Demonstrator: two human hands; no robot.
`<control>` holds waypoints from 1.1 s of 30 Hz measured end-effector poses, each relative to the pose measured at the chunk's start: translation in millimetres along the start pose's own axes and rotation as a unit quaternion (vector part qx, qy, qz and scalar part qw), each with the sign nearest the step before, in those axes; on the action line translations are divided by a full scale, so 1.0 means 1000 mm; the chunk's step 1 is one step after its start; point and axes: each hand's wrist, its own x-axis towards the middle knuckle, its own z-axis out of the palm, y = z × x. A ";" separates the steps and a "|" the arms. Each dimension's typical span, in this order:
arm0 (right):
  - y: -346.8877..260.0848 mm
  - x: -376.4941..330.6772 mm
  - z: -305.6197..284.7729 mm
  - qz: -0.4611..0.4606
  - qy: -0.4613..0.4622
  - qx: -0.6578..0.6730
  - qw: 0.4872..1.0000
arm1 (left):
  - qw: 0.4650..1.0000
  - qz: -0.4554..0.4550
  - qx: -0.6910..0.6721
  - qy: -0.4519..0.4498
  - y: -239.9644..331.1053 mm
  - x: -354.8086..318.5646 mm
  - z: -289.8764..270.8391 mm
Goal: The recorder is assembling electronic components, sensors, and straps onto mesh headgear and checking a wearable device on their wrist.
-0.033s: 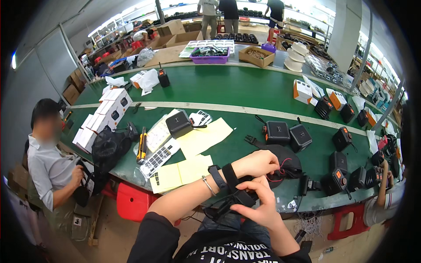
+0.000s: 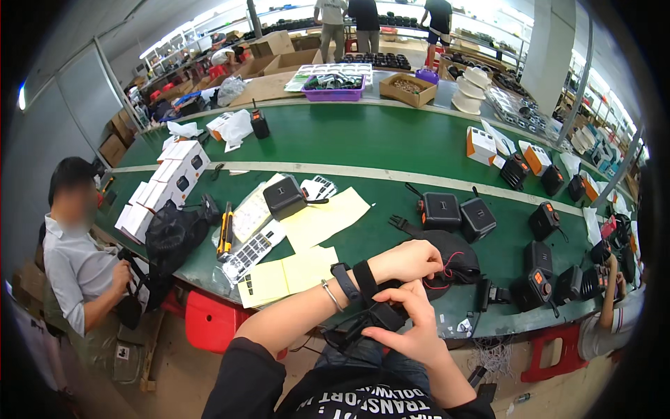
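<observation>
1. The green worktop (image 2: 391,140) stretches across a busy workshop, its near edge just beyond my lap. The black device (image 2: 386,316) sits about there, below my left wrist, so a slack grip could let it drop to the floor.

2. My right hand (image 2: 403,315) holds the device, thumb on one side and fingers on the other, narrowed to its width. If the thumb bears harder than the fingers, I judge it could twist out.

3. My left hand (image 2: 412,260) has its fingers curled near a red cord (image 2: 455,254); whether it grips anything, I cannot tell. A fingertip snagging that cord could drag the black pouch (image 2: 447,243) under it.

4. A black strap (image 2: 365,278) circles my left wrist beside a dark watch (image 2: 345,283) and a metal bracelet (image 2: 333,295). How it joins the device is hidden; a hard tug could ride it against the watch.

5. My left forearm crosses close to the yellow sheets (image 2: 296,272); a careless elbow swing could sweep them off.
</observation>
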 end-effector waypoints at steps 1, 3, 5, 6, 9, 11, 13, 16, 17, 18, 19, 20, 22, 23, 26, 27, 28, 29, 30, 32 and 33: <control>-0.004 0.002 0.001 -0.010 0.002 -0.022 1.000 | 0.998 -0.004 0.053 0.014 -0.002 0.000 0.001; 0.000 0.001 0.001 -0.021 0.010 -0.029 0.999 | 0.998 0.003 0.063 0.027 -0.002 -0.002 0.004; 0.006 -0.002 0.002 -0.032 0.018 -0.036 0.999 | 0.997 0.010 0.073 0.038 -0.003 -0.001 0.006; 0.009 -0.004 0.004 -0.033 0.056 -0.032 0.997 | 0.993 0.029 0.098 0.054 -0.004 0.000 0.007; 0.011 -0.008 0.009 -0.034 0.120 -0.015 0.992 | 0.987 0.060 0.126 0.076 -0.004 -0.001 0.006; 0.011 -0.009 0.008 -0.051 0.147 -0.026 0.987 | 0.985 0.073 0.130 0.082 -0.001 -0.005 0.004; 0.010 -0.011 0.010 -0.061 0.157 -0.025 0.985 | 0.992 0.031 0.068 0.100 0.007 -0.011 0.002; 0.013 -0.014 0.012 -0.073 0.165 -0.006 0.984 | 0.995 0.031 0.045 0.080 0.014 -0.012 0.005; 0.014 -0.015 0.012 -0.076 0.163 0.011 0.984 | 0.995 0.031 0.045 0.080 0.012 -0.011 0.005; 0.007 -0.014 0.013 -0.076 0.162 0.011 0.984 | 0.981 0.056 0.128 0.134 0.007 -0.009 0.005; -0.006 -0.011 0.014 0.032 0.165 0.049 0.985 | 0.957 0.080 0.209 0.187 0.002 -0.007 0.006; -0.014 -0.009 0.014 0.139 0.166 0.087 0.973 | 0.957 0.080 0.208 0.188 -0.005 -0.005 0.008; -0.008 -0.003 0.005 0.077 0.096 0.009 0.992 | 0.848 0.025 0.419 0.323 -0.016 0.000 0.014; -0.008 0.001 0.002 0.022 0.052 -0.061 0.997 | 0.842 0.042 0.414 0.343 -0.021 -0.001 0.018; -0.012 0.005 0.001 0.001 0.022 -0.054 0.998 | 0.841 0.022 0.445 0.307 -0.023 -0.001 0.019; -0.017 0.003 -0.001 0.079 0.011 0.063 0.995 | 0.844 0.006 0.448 0.294 -0.017 -0.003 0.018; -0.021 0.002 -0.003 0.154 0.000 0.180 0.972 | 0.845 0.007 0.448 0.291 -0.012 -0.002 0.019; -0.024 0.006 -0.007 0.172 0.007 0.285 0.943 | 0.842 -0.005 0.445 0.306 -0.008 0.000 0.020; -0.022 0.007 -0.010 0.161 0.013 0.306 0.938 | 0.838 -0.018 0.442 0.320 -0.006 0.002 0.023; -0.019 0.019 -0.013 0.193 -0.004 0.347 0.918 | 0.829 -0.062 0.465 0.306 -0.013 0.008 0.024; -0.015 0.024 -0.012 0.206 -0.011 0.382 0.901 | 0.805 -0.065 0.488 0.331 -0.018 0.005 0.025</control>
